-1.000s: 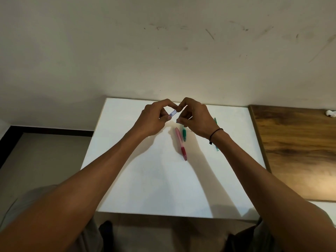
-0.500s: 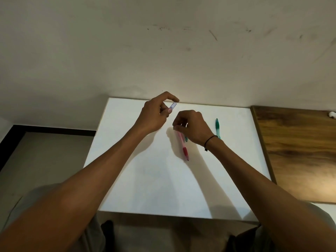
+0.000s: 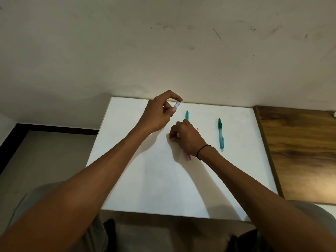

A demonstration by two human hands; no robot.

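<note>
Hands meet over a white table that stands against a scuffed pale wall, and the person sits at its near edge with both forearms stretched across it. Raised above the table's far edge, the left hand pinches a small clear piece between thumb and forefinger, with the other fingers folded into the palm; the piece is tilted and hangs clear of the table's surface. Lower down, around the middle of the table's far half, the right hand sits with its fingers curled and its knuckles up, down on the tabletop over a pink pen. Only that pen's near end and a sliver beside the knuckles show, so I cannot tell whether the fingers really grip it or merely lie over it. One teal pen lies on the table just past those fingertips, pointing toward the far edge, its near part hidden by the hand. A second teal pen lies alone toward the table's right side, well apart from both hands. Round the right wrist runs a thin black band. Against the table's right edge sits a dark wooden top.
</note>
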